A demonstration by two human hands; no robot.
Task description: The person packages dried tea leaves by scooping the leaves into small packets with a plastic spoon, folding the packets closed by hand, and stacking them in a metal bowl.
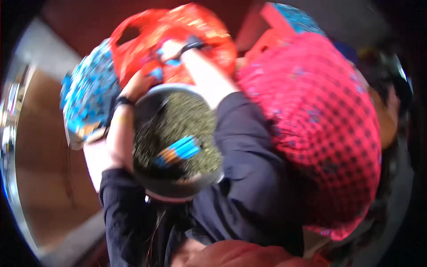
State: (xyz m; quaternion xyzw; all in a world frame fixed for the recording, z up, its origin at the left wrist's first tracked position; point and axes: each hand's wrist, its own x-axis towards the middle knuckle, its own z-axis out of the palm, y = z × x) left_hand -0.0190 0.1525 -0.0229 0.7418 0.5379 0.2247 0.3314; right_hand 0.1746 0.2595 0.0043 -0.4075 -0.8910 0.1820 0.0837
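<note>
Both hands reach into a shiny red plastic bag beyond the basin. My left hand is at the bag's near left side, beside a small blue piece. Farther in, my right hand is over the bag's middle, with more blue pieces close by. Motion smears the fingers of both hands, so their grip is unclear. Below my forearms stands a round metal basin of dry, greenish-brown shredded material. A bundle of blue sticks with orange ends lies on it.
At the left, a box holds a heap of blue pieces. A person in pink checked cloth sits close on my right. Behind them is another heap of blue pieces. A brown surface extends along the far left.
</note>
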